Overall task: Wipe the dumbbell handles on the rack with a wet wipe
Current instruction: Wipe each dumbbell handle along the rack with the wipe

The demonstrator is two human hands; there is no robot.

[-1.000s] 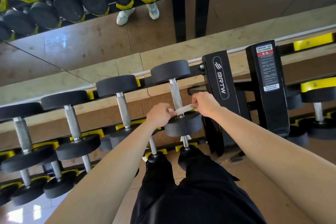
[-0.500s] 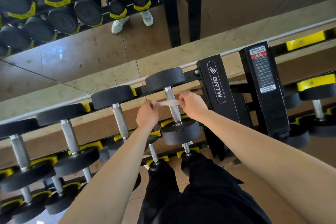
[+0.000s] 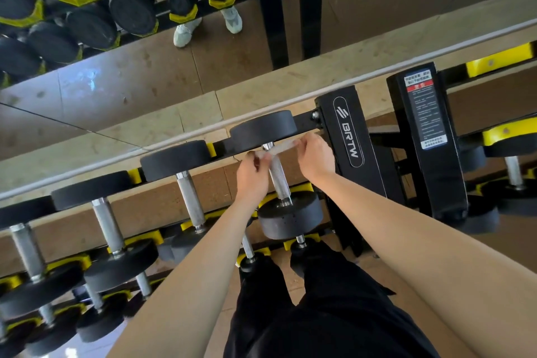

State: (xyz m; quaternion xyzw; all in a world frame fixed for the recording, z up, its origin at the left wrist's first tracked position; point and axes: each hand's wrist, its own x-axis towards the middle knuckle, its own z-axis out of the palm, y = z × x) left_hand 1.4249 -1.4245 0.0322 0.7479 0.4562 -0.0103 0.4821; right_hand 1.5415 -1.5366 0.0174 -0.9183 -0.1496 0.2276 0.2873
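Steel handle point(image 3: 278, 177) front-to-back, wipe point(image 3: 283, 148) crosswise

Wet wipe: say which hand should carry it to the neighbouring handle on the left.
Left, probably. The left hand pinches the wet wipe at the end facing that neighbouring handle; the right hand pinches the other end beside the rack upright, farther away.

Up it goes: the wet wipe point(image 3: 284, 148), stretched between the left hand point(image 3: 252, 176) and right hand point(image 3: 316, 157), has climbed the handle point(image 3: 279, 180) from the lower head point(image 3: 290, 216) to just under the upper head point(image 3: 263, 128).
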